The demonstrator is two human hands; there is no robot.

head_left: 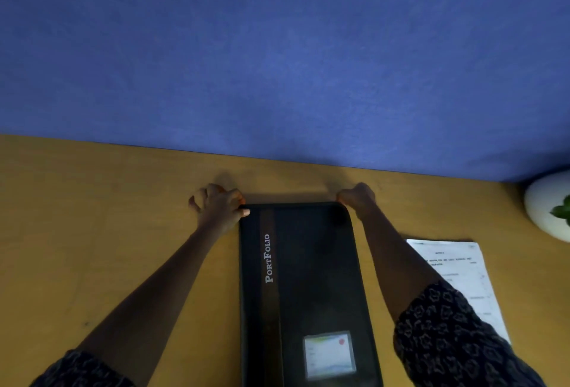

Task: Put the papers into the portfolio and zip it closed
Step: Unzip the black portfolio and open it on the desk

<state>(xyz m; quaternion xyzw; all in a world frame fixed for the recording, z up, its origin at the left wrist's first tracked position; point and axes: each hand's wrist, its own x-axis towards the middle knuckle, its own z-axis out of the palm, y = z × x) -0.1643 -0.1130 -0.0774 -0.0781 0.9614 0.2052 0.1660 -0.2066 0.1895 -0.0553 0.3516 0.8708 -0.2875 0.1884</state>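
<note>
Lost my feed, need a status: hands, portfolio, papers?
Left hand and right hand pinching portfolio's far corners. Portfolio flat, cover shut. Papers outside it, on desk right of it. Nothing in the way.

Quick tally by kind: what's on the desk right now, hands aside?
Black portfolio: 1
Stack of printed papers: 1, sheet count not visible
White plant pot: 1
Total: 3

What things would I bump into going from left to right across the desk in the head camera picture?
Left hand → black zippered portfolio with white lettering → right hand → white printed sheet of paper → round white plant pot at the edge.
</note>
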